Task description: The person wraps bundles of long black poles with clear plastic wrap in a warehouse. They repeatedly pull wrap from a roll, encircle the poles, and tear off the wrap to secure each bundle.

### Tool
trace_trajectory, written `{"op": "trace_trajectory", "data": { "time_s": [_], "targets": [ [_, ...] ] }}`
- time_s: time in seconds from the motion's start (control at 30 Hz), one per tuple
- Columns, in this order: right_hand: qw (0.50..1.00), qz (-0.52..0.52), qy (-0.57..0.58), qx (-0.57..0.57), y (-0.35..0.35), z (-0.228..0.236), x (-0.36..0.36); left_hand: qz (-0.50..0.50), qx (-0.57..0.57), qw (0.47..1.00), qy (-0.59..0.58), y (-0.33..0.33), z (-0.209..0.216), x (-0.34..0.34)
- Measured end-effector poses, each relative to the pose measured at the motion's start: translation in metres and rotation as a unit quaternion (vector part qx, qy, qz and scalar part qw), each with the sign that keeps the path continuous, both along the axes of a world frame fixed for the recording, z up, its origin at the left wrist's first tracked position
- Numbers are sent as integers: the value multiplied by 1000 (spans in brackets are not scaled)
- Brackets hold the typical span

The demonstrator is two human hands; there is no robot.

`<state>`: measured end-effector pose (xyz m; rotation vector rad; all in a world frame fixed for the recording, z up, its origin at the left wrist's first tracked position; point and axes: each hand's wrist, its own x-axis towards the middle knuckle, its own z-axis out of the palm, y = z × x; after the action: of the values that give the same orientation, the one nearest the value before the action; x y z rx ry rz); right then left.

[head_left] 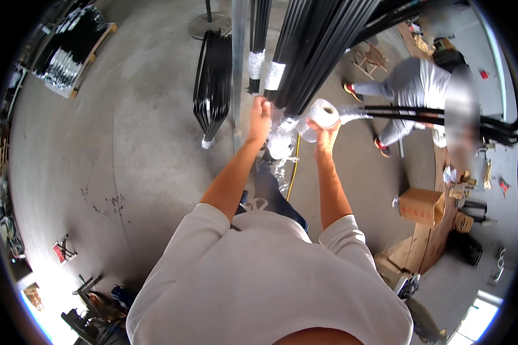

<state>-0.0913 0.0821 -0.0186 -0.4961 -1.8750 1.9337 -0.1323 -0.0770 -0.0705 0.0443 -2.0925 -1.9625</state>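
Note:
My right hand [326, 138] is closed round a roll of clear stretch film [324, 114], its hollow core facing up. Against the left side of a thick bundle of long black bars [308, 75], my left hand [259, 122] rests with its fingers curled at the bars; part of the fingers is hidden. Loose, shiny clear film [282, 141] wraps the bundle's lower end between my hands. Two thinner black bundles just beyond my left hand carry white film bands [274, 76].
A metal post [238, 69] stands left of the bundles, beside another hanging black bundle [213, 86]. To the right, a person [414, 86] bends near more black bars [408, 110]. A cardboard box [422, 207] sits lower right; a loaded pallet [75, 52] lies far left. A yellow cord [294, 172] runs along the floor.

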Motion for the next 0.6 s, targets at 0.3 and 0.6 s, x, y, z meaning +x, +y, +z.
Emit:
{"op": "trace_trajectory", "data": {
  "time_s": [0.3,0.6],
  "targets": [
    [977,201,-40,-51,14,4,-30,41,-12,999,29,0,13,12],
    [905,372,-113,-172,-19,0,-42,16,-31,997,-75,-4,60,66]
  ]
}}
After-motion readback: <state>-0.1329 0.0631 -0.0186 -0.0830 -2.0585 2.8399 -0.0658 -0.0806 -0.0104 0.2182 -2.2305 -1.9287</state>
